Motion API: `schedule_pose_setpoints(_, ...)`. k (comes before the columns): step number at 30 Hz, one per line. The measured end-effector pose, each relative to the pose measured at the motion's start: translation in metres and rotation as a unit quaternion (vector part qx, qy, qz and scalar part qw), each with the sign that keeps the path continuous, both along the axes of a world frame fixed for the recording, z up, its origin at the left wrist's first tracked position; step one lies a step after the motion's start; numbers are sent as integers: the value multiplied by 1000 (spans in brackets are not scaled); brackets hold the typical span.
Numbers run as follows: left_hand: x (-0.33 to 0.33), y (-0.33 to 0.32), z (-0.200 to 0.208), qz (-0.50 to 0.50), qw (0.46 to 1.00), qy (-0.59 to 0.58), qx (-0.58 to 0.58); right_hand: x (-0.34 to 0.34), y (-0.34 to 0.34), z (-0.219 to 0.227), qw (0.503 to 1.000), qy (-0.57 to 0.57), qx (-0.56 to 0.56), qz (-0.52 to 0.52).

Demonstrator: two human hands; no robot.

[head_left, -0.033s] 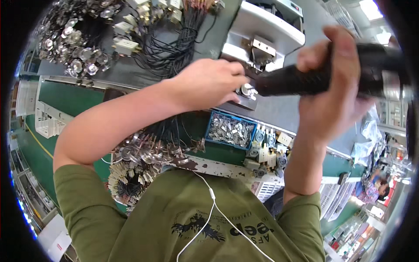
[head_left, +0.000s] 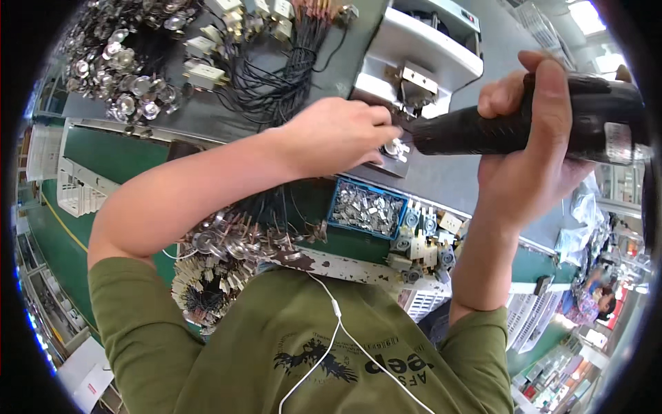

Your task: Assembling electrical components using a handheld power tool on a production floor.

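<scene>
My right hand point(head_left: 534, 148) is wrapped round a black electric screwdriver point(head_left: 469, 131), which lies nearly level with its narrow end pointing left. The fingers of my left hand point(head_left: 348, 134) are closed together right by that narrow end. What they pinch, if anything, is hidden behind them. Just below the screwdriver's end, a small shiny metal part point(head_left: 395, 150) rests on a metal block point(head_left: 393, 165) at the bench edge. A grey-white machine point(head_left: 431, 41) with a metal fixture point(head_left: 417, 83) stands beyond my hands.
Black cables point(head_left: 286, 86) with pale connectors point(head_left: 203, 72) lie on the bench, left of the machine. Round metal parts point(head_left: 138, 90) are heaped at far left. Nearer me are a blue tray point(head_left: 365, 207) of small metal pieces and a cluster of pale connector parts point(head_left: 424, 248).
The screwdriver and my right hand have shifted slightly down and right and look less blurred. My left hand has moved a little right, still beside the screwdriver's narrow end.
</scene>
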State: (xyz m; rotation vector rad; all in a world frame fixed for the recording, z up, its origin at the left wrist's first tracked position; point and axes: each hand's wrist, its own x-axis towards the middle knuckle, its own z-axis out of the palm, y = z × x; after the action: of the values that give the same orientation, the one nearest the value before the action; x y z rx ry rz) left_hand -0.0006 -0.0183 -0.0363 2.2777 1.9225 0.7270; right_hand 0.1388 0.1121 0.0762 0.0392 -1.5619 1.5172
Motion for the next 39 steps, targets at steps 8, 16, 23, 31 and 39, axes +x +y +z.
schedule_pose_setpoints(8, 4, -9, 14, -47, 996, 14, -68, -2, 32, -17, 974, -65, 109, -188)
schedule_pose_setpoints(16, -21, -43, 75, 19, 986, 49, 158, 58, 6, -24, 938, 45, 218, -267)
schedule_pose_setpoints(23, -118, -180, 49, 426, 899, 60, 84, 174, -85, -102, 930, -349, -81, 78)
schedule_pose_setpoints(31, -49, -116, 71, 226, 969, 93, 45, 142, -74, -115, 909, -391, -124, 73)
schedule_pose_setpoints(39, -26, -17, 1, 51, 987, 107, -108, 145, -31, -104, 915, -372, 118, -101)
